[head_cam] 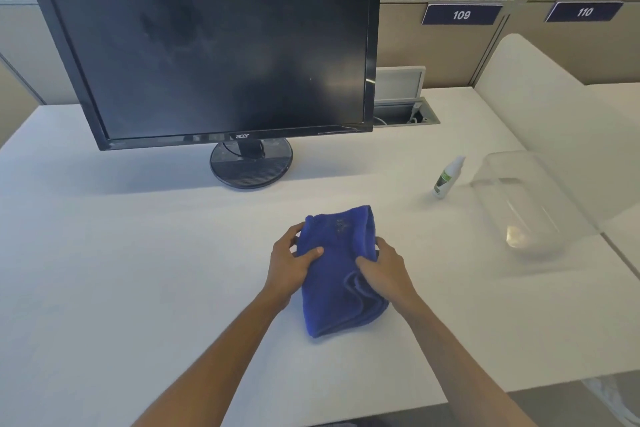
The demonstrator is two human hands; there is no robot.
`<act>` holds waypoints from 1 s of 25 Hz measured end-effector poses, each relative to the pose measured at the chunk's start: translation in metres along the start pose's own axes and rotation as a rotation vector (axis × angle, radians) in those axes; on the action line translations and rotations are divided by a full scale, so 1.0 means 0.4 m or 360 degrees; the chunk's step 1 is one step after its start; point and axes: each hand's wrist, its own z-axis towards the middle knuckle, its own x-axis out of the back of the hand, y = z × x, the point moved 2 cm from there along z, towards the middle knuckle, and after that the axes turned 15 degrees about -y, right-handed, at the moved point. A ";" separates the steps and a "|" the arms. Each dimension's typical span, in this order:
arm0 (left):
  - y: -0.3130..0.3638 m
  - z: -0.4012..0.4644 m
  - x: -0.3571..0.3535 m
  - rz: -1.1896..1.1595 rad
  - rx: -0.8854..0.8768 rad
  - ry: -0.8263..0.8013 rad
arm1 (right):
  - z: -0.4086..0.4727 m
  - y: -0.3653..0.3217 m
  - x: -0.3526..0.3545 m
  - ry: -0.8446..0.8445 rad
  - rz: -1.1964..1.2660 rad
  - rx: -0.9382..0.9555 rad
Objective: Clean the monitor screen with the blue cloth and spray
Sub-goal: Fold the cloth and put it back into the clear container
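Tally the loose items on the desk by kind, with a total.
Monitor: 1
Blue cloth: 1, gripped by the left hand and right hand
Spray bottle: 1
Clear plastic bin: 1
Total: 4

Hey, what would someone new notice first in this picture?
Probably the blue cloth near the desk's front, gripped by the left hand and right hand. Behind it stands a dark, smudged monitor. A small spray bottle stands upright to the right, beside a clear plastic container.
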 end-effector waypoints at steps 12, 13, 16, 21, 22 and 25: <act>-0.023 0.028 0.021 0.0362 0.0008 -0.0089 | -0.010 0.041 0.060 -0.0214 0.0051 -0.0083; -0.025 0.030 0.020 0.0428 -0.0001 -0.0087 | -0.011 0.039 0.069 -0.0176 0.0055 -0.0058; -0.020 0.029 0.006 0.0606 -0.0027 -0.0106 | -0.025 0.013 0.079 0.0043 -0.0123 0.0102; -0.001 0.018 -0.004 0.0955 -0.0153 0.0113 | -0.073 -0.055 -0.024 0.0579 -0.1351 0.0470; 0.011 0.014 -0.008 0.0854 -0.0141 0.0139 | -0.074 -0.058 -0.060 0.0651 -0.1534 0.0565; 0.042 0.013 -0.023 0.0389 0.0034 0.0014 | -0.063 -0.056 -0.159 0.0574 -0.1774 0.0630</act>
